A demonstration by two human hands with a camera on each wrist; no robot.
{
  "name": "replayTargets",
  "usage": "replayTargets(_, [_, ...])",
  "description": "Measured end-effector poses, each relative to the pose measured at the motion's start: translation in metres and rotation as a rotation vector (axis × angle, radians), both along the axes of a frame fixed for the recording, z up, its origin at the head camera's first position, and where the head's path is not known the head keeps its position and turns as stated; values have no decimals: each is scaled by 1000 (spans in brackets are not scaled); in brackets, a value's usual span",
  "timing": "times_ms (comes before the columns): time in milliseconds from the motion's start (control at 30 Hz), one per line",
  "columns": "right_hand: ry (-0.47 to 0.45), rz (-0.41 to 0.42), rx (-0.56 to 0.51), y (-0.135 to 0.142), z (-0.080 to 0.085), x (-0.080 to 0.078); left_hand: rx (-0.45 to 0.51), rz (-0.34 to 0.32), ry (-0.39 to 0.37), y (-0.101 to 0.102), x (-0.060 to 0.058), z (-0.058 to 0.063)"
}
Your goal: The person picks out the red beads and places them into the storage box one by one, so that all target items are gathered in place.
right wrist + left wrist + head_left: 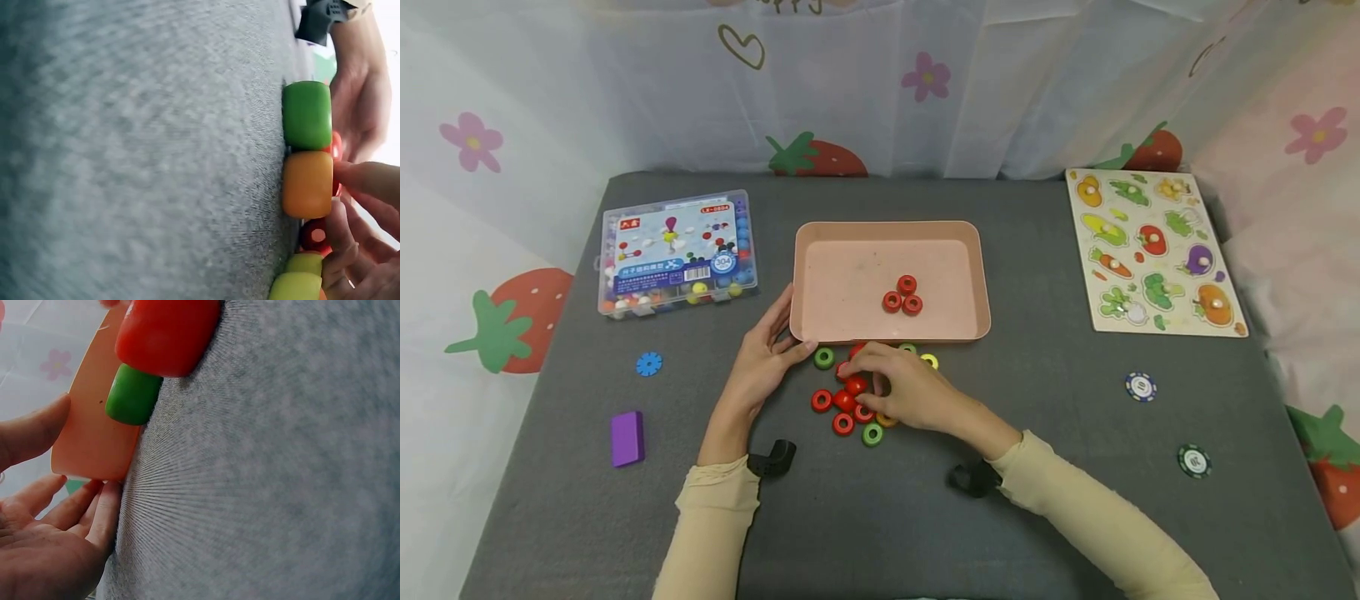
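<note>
My left hand [758, 367] holds the front left corner of a shallow pink tray [838, 275], thumb against its front wall and fingers along its left end. Three red ring beads [907, 285] lie together inside the tray. Just in front of it, my right hand [913, 387] reaches into a loose group of beads, thumb and fingertips around a red bead [855, 385]. Other red beads lie around it, with a green bead [872, 434] and an orange bead [307, 184] close to the right fingers. The right hand covers part of the group.
A clear box of coloured balls [677, 254] stands at the back left. A blue disc [649, 364] and purple block [627, 438] lie on the left. At right are a vegetable puzzle board [1157, 250], a blue-and-white chip [1141, 387] and a dark green chip [1194, 461].
</note>
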State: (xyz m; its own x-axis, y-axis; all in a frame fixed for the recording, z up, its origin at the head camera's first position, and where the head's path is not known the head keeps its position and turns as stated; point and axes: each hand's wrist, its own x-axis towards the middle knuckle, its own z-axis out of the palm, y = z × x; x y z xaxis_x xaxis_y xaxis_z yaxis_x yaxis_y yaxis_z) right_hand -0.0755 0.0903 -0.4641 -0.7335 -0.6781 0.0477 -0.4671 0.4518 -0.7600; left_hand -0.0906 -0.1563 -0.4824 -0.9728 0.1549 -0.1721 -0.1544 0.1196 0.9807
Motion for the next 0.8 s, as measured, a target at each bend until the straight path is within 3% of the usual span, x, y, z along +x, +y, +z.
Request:
replayTargets(333, [-22, 34, 61, 1, 2, 0, -7, -1, 6, 1, 1, 1])
replayTargets(533, [10, 38, 68, 1, -1, 0, -4, 2, 1, 0, 1, 0])
replayTargets(667, [5, 11, 2, 3, 0, -2, -8, 1, 1, 0, 1, 0])
replayTargets(800, [9, -43, -149, 5, 4, -10, -12, 5, -1, 1, 1, 1])
